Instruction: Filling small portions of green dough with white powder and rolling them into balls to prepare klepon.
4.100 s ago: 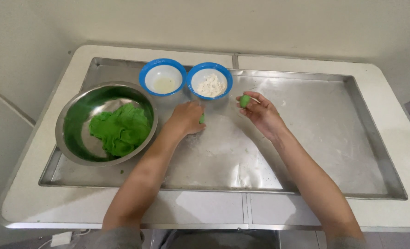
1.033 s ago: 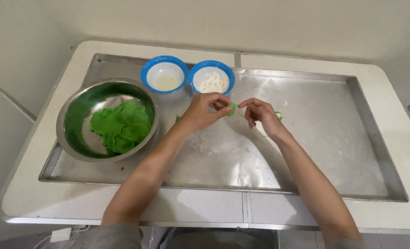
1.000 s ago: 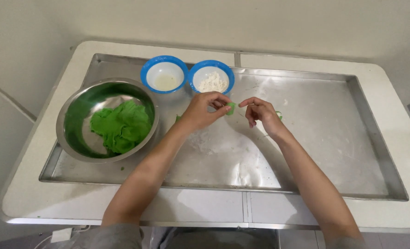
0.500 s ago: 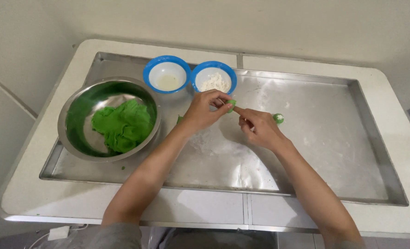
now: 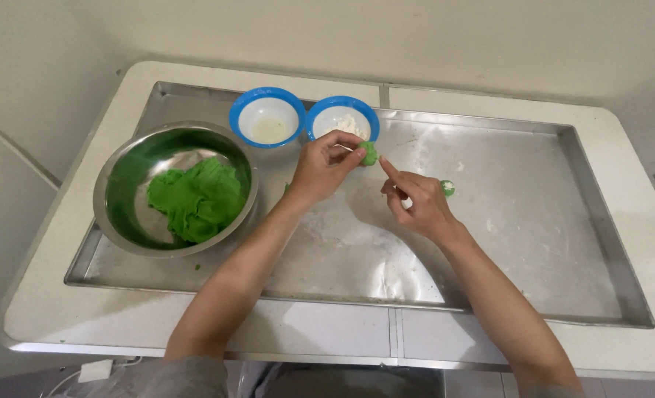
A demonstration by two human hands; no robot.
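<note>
The left hand (image 5: 326, 161) pinches a small green dough lump (image 5: 370, 153) above the floured steel tray (image 5: 489, 243) – just beside the blue-rimmed flour bowl (image 5: 342, 121) – while the right hand (image 5: 416, 203), loosely curled, points an empty forefinger at it; such a light pinch could let the soft lump slip.

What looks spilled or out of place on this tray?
White flour dust is smeared across the steel tray near the hands, and a small green dough crumb lies beside the metal bowl. Nothing looks damaged or tipped.
</note>
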